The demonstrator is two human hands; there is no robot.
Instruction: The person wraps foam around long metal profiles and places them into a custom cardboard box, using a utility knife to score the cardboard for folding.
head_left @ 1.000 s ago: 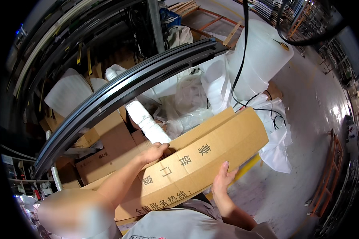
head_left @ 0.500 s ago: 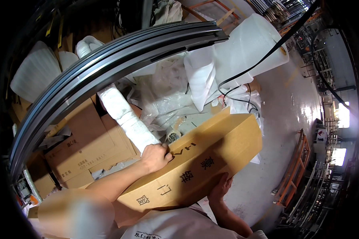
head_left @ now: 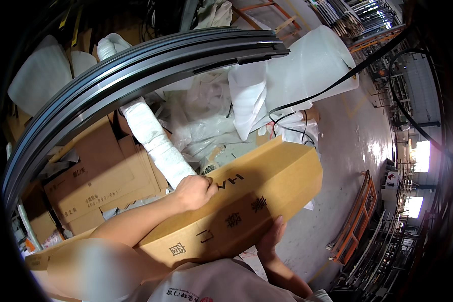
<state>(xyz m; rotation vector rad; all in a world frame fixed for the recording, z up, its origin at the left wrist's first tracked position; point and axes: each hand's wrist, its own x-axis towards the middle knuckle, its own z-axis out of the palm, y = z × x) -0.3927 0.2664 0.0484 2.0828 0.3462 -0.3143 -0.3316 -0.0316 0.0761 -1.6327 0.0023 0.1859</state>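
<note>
A long brown cardboard box (head_left: 282,176) with dark printing lies slantwise in front of me, its near-left end against my body. My left hand (head_left: 196,191) has its fingers curled over the box's far long side. Low on the near long side, my right hand (head_left: 272,234) holds the box, thumb and fingers pressed to the cardboard; part of this hand is hidden. Just beyond my left hand, a long white foam-wrapped bundle (head_left: 156,143) runs away from me, passing under grey metal profiles (head_left: 151,70).
Flattened cardboard sheets (head_left: 98,186) lie at the left. Crumpled clear plastic film (head_left: 206,116) and a large white foam roll (head_left: 312,65) are beyond the box. A black cable (head_left: 332,83) hangs across the right. An orange metal frame (head_left: 355,219) stands on the floor at right.
The box has rolled slightly, so more of its far printed panel shows and its upper opening looks narrower. Both hands stay on it. The whole view has shifted a little.
</note>
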